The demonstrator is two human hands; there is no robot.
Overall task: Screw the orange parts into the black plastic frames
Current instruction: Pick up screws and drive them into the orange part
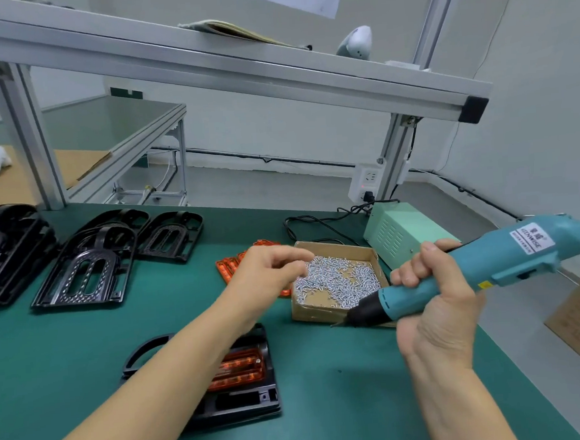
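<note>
Evidently fetching a screw, the left hand (271, 269) is reaching, fingers loosely curled and blurred so I cannot tell whether it holds anything, over the screw box (337, 278). The right hand (430, 289) is gripping the electric screwdriver (474, 272), keeping it ready above the worktop (329, 406). Nearby, the orange part (240, 369) is sitting in its black frame (246, 401), awaiting fastening.

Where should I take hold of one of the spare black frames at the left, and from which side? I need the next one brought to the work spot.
Judging by its pose, grip the nearest black frame by its arched top bar, coming from above. It leans on the frames behind, so the arch stands raised and free, while its flat base sits on the green mat.
</note>
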